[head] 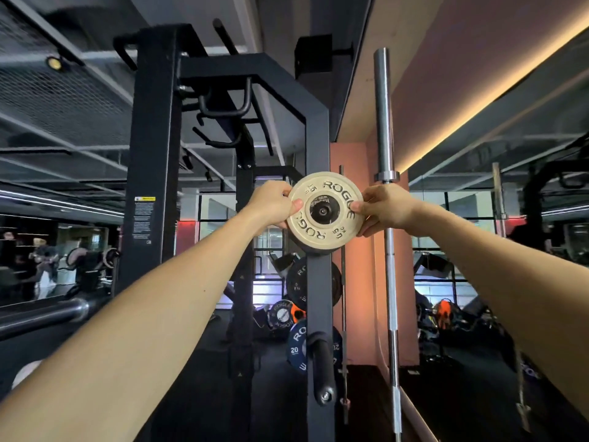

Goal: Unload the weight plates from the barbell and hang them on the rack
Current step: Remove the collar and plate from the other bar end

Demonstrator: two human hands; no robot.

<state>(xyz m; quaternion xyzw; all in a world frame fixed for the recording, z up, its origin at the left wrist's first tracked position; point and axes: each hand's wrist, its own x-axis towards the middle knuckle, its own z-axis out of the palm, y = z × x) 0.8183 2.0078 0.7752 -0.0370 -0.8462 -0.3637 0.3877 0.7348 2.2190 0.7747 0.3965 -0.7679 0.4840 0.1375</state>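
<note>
A small cream 5 kg weight plate (325, 212) sits at head height against the black rack upright (318, 154), its centre hole around a storage peg whose end shows in the middle. My left hand (272, 204) grips the plate's left rim with the thumb on its face. On the right rim, my right hand (384, 208) holds it the same way. The barbell sleeve end (68, 309) pokes in from the left at waist height, bare.
Below on the same upright hang a black plate (298, 283) and a blue 20 kg plate (298, 344), with an empty padded peg (322, 365) pointing toward me. A spare silver barbell (387, 218) stands vertically to the right by the pink wall. More plates lie on the floor behind.
</note>
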